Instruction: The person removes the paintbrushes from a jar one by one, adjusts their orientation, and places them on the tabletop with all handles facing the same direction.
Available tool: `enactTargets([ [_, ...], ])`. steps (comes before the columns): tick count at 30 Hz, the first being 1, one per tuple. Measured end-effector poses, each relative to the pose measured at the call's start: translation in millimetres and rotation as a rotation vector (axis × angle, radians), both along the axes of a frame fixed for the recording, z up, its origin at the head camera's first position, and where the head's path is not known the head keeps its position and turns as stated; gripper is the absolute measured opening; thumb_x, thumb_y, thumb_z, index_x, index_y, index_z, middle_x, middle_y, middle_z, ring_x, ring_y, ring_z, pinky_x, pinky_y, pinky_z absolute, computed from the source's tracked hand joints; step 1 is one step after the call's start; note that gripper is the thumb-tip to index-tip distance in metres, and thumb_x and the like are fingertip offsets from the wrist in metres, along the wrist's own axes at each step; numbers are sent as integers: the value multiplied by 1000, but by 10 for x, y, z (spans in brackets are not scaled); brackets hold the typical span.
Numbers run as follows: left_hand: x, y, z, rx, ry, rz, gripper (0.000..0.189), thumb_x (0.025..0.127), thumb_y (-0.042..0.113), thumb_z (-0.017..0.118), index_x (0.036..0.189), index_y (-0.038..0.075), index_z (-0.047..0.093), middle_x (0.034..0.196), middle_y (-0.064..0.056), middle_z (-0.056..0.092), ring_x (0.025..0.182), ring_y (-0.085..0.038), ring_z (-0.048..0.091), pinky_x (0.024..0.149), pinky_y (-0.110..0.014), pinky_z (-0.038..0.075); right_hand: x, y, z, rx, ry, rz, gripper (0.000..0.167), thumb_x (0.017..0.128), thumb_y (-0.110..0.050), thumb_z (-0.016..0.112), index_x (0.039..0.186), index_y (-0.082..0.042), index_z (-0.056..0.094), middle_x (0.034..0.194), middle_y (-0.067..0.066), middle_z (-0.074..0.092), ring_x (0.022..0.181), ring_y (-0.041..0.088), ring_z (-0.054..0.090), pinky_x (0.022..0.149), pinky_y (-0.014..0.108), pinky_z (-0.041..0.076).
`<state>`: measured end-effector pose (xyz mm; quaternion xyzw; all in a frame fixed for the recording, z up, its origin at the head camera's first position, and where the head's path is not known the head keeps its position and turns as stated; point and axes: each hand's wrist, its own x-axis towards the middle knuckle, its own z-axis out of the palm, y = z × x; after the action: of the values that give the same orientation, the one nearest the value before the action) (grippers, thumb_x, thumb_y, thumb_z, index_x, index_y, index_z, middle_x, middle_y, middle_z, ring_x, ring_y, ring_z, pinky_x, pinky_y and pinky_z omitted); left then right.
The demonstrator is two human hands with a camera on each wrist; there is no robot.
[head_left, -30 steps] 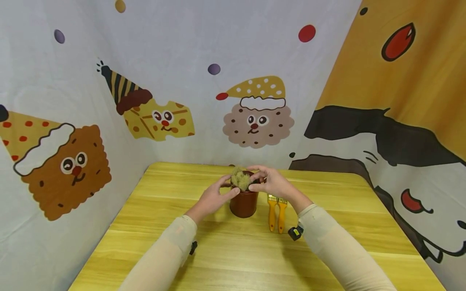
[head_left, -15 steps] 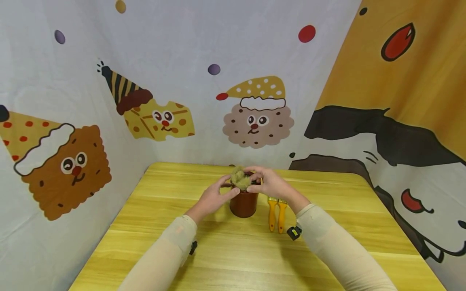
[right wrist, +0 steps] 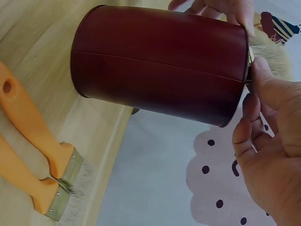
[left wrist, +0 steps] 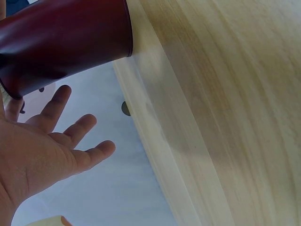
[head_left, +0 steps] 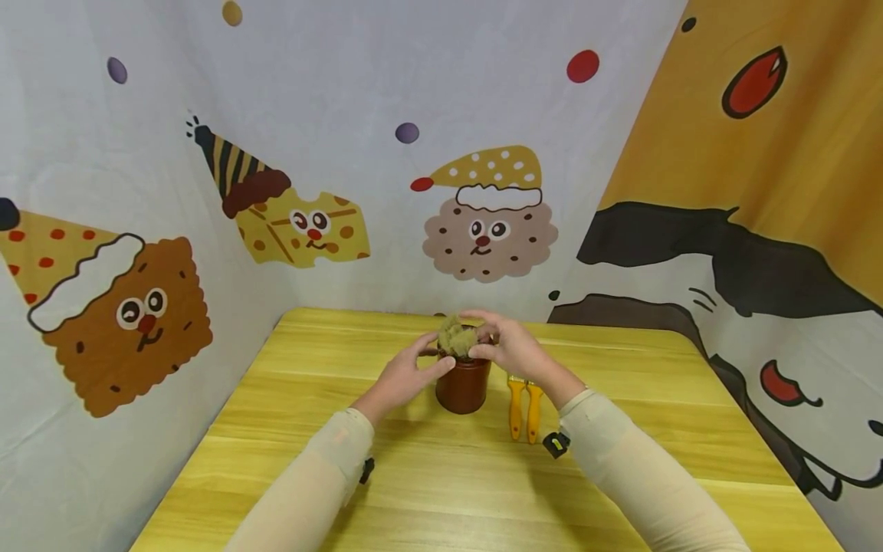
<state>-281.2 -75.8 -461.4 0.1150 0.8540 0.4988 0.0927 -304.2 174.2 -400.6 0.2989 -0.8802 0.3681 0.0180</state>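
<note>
A dark red cylindrical holder [head_left: 464, 387] stands upright on the table, a seam showing along its side in the right wrist view. Tan brush bristles [head_left: 454, 336] stick up at its mouth; whatever is below the rim is hidden. My left hand [head_left: 407, 372] is at the left of the mouth, thumb by the front rim and forefinger by the bristles. Its other fingers [left wrist: 77, 129] spread loosely beside the holder. From the right, my right hand [head_left: 513, 349] pinches at the bristles by the rim, thumb [right wrist: 263, 70] in front and the lower fingers curled.
Two flat paintbrushes with orange handles [head_left: 524, 410] lie side by side on the wood-grain table [head_left: 441, 491], right of the holder, bristles toward the back. A cloth backdrop [head_left: 345, 92] with printed cartoon figures hangs behind the table and along both sides.
The tan bristles have spread and shifted slightly at the holder's mouth. My right hand has moved a little left; my left hand is almost still.
</note>
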Motion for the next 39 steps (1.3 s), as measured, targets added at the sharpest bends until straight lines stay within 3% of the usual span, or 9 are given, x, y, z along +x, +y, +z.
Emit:
enactTargets([
  [5,12,7,13,0,-4,2,86,94,80,61,166,44,34,162,-4,54,149,-40,51,114,-66,47,20,5,79,-38,42,-16,64,98,-15,79,156,-28,55,94,0,74,69,15,60,65,31,51],
  [13,19,1,15,1,-5,5,82,96,76,62,166,44,34,161,-3,54,148,-38,53,115,-66,46,79,8,264,-115,66,-37,58,100,-14,77,154,-28,57,91,3,70,76,20,63,67,36,54],
  [21,15,0,6,5,-4,5,80,96,75,63,165,46,35,162,-4,54,150,-43,49,115,-66,45,115,87,492,-222,216,-89,50,98,-15,79,145,-22,64,86,5,73,73,20,64,65,34,50],
  [25,17,-4,0,1,5,2,80,96,75,63,165,46,35,162,-4,53,151,-43,49,115,-67,45,114,163,562,-269,190,-142,49,100,-16,77,146,-22,62,90,7,76,73,22,66,66,31,49],
  [31,18,-6,-10,-2,10,7,79,96,75,63,165,47,35,162,-3,54,151,-43,49,115,-67,45,92,287,618,-343,119,-221,50,101,-20,77,148,-26,61,95,8,75,67,18,56,61,29,44],
  [39,25,-12,-4,-1,17,-5,80,96,76,62,165,46,34,162,-3,54,150,-43,49,114,-65,46,88,502,692,-410,72,-285,52,101,-27,77,151,-25,59,96,-6,76,70,16,58,59,28,46],
])
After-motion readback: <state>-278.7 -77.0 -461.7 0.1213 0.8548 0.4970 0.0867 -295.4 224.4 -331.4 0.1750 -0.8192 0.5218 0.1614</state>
